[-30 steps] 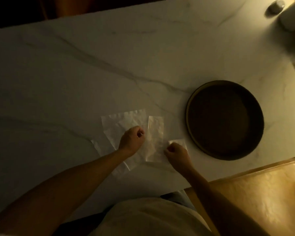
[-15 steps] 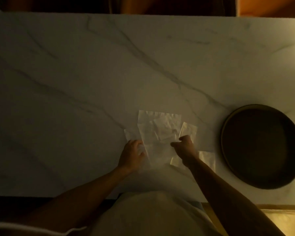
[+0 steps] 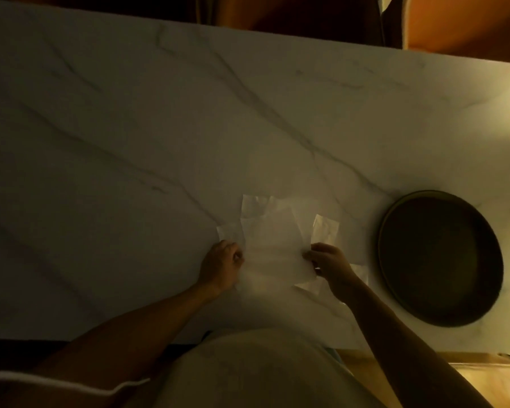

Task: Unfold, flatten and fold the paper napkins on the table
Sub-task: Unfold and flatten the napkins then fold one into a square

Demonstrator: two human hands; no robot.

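Observation:
A thin white paper napkin (image 3: 273, 245) is stretched between my two hands over the marble table (image 3: 130, 142). My left hand (image 3: 221, 265) pinches its left edge. My right hand (image 3: 326, 262) pinches its right edge. More crumpled napkins lie under it; one (image 3: 255, 205) peeks out at the back. A small folded napkin (image 3: 324, 230) lies just right of the held one, and another (image 3: 359, 272) shows behind my right wrist. The light is dim and the held sheet is blurred.
A dark round tray (image 3: 439, 257) with a low rim sits on the table to the right of the napkins. A tan leather chair seat (image 3: 483, 375) is at the bottom right. The table's far edge runs along the top.
My hands have moved apart, each onto one side edge of the top napkin, pulling it wider. The head view shifted, so the tray now sits further right.

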